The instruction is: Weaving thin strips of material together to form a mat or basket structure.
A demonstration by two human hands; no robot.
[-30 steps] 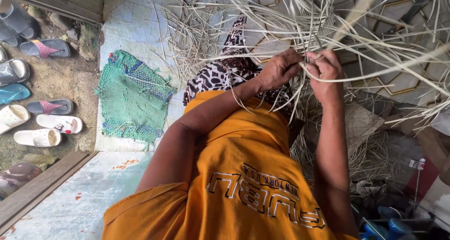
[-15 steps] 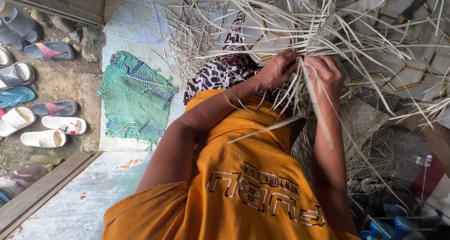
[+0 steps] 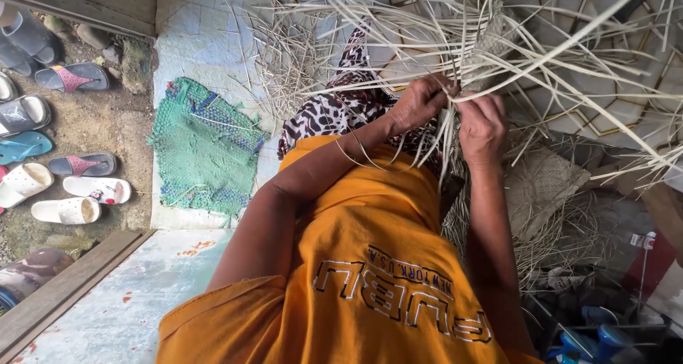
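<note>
Straw strips (image 3: pixel 498 58), pale and flat, were gathered in both hands at the middle of the view, just above the person's lap. The left hand (image 3: pixel 421 102) had its fingers curled shut on a bunch of the strips, knuckles up; the right hand (image 3: pixel 482 125) pinched a few more between thumb and fingers, touching the left hand at the fingertips. Where the hands met, the strips were drawn into a tight knot of woven work, partly hidden by the fingers.

From that grip the strips fanned outward in every direction. Most ran long and straight up and to the right, toward the top edge and the right edge of the view; a few thin ones drooped down past the wrists over the orange shirt (image 3: pixel 370 264). They looked dry, stiff, straw-coloured, some bent or frayed at the tips.

Under the hands lay a leopard-print cloth (image 3: pixel 334 111) over the legs. Beside the right arm a finished woven mat (image 3: pixel 544 186) rested among loose straw scraps. The floor was pale blue, worn tile (image 3: pixel 206 44), with a green knitted mat (image 3: pixel 203 147) spread on it. Left of that, on bare ground, sandals and slippers (image 3: pixel 78 190) sat in a loose row beside a wooden threshold (image 3: pixel 64 293).
</note>
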